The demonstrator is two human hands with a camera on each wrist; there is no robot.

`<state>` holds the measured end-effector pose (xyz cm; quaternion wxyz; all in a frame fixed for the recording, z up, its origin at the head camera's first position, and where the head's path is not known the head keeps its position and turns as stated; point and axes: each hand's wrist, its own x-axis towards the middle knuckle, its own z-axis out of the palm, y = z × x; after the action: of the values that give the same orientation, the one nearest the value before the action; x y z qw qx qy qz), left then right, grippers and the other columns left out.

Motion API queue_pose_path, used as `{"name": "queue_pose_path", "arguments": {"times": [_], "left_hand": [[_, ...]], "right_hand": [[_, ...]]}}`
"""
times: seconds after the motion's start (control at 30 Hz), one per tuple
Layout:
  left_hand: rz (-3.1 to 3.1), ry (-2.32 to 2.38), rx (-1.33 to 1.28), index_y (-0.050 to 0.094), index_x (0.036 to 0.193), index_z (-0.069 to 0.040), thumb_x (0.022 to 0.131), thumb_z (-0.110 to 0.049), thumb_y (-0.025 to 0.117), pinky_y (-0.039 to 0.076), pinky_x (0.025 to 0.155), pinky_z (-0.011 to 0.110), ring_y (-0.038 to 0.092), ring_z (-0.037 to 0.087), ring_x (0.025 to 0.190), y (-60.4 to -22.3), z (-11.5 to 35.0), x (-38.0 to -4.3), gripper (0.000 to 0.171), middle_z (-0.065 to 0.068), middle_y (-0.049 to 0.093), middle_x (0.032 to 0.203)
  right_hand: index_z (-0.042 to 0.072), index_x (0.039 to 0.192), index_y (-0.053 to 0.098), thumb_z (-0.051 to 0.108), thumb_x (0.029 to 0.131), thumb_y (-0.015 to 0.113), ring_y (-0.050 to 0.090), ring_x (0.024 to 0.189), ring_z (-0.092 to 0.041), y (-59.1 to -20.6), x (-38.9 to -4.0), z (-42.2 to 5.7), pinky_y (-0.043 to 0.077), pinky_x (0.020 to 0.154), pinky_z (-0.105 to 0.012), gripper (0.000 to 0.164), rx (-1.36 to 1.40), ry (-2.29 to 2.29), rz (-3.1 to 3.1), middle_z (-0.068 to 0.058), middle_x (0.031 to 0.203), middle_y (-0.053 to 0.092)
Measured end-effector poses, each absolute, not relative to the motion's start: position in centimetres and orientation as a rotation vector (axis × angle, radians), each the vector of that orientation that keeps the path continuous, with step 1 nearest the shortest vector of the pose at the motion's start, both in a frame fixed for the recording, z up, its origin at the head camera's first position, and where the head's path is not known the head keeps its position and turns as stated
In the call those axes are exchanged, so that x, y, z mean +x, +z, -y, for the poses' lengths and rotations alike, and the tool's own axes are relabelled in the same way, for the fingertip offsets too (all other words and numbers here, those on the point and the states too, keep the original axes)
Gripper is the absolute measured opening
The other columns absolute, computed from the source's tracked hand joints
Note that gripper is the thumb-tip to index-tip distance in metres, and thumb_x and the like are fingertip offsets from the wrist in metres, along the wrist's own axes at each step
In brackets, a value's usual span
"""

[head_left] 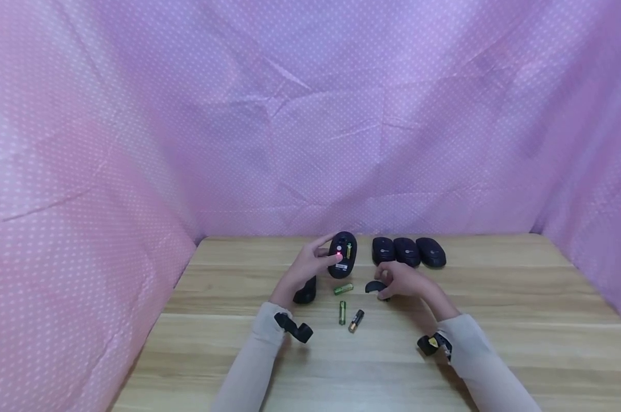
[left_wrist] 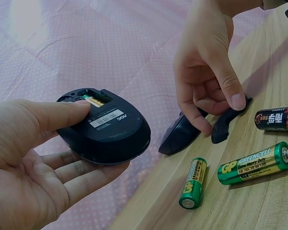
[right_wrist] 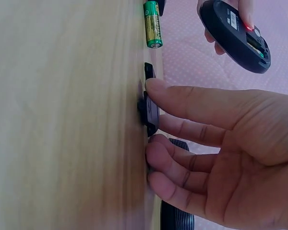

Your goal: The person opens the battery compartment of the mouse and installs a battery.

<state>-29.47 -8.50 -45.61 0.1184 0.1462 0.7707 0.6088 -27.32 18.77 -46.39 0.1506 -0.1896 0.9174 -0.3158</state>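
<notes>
My left hand (head_left: 306, 264) holds a black computer mouse (left_wrist: 120, 132) above the table, underside up. Its battery compartment is uncovered, with a green-and-gold battery (left_wrist: 93, 100) inside; the thumb lies across the underside beside it. Red light glows near that thumb in the head view. At table level, my right hand (head_left: 404, 280) pinches a black curved battery cover (left_wrist: 224, 125) between thumb and finger. Between the hands lie two green batteries, one nearer the mouse (head_left: 343, 289) and another (head_left: 342, 313) closer to me. Beside them is a black-and-copper battery (head_left: 356, 321).
Three black mice, one on the left (head_left: 383, 250), one in the middle (head_left: 407, 252) and one on the right (head_left: 431, 252), stand in a row behind my right hand. A black object (head_left: 306, 292) sits beside my left wrist. Pink dotted cloth (head_left: 310, 143) hangs behind the wooden table (head_left: 228, 337).
</notes>
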Motion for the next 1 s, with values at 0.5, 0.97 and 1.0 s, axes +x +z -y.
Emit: {"name": "queue_pose_path", "arguments": {"times": [0.5, 0.97, 1.0], "left_hand": [[-2.251, 1.771, 0.393, 0.047, 0.153, -0.03, 0.095, -0.021, 0.072, 0.059, 0.095, 0.044, 0.066, 0.031, 0.122, -45.7, 8.5, -29.57, 0.064, 0.02, 0.062, 0.14], [-2.236, 1.778, 0.382, 0.046, 0.154, -0.03, 0.096, -0.022, 0.072, 0.059, 0.095, 0.044, 0.068, 0.03, 0.119, -45.45, 8.43, -29.36, 0.064, 0.021, 0.063, 0.138], [-2.236, 1.779, 0.384, 0.046, 0.154, -0.029, 0.096, -0.022, 0.071, 0.059, 0.095, 0.044, 0.068, 0.03, 0.119, -45.41, 8.43, -29.32, 0.064, 0.021, 0.063, 0.137]], "right_hand": [[0.006, 0.106, 0.071, -0.006, 0.076, 0.077, 0.056, 0.077, -0.019, -46.48, -27.44, -18.61, 0.048, 0.068, -0.029, 0.032, -0.611, -0.924, -2.567, -0.007, 0.087, 0.064], [0.01, 0.113, 0.071, -0.003, 0.082, 0.077, 0.059, 0.087, -0.019, -46.2, -27.49, -18.96, 0.051, 0.08, -0.032, 0.034, -0.69, -1.007, -2.453, -0.007, 0.098, 0.07], [0.01, 0.114, 0.071, -0.002, 0.083, 0.077, 0.059, 0.087, -0.019, -46.16, -27.48, -19.03, 0.05, 0.08, -0.032, 0.034, -0.704, -1.014, -2.443, -0.007, 0.098, 0.07]]}}
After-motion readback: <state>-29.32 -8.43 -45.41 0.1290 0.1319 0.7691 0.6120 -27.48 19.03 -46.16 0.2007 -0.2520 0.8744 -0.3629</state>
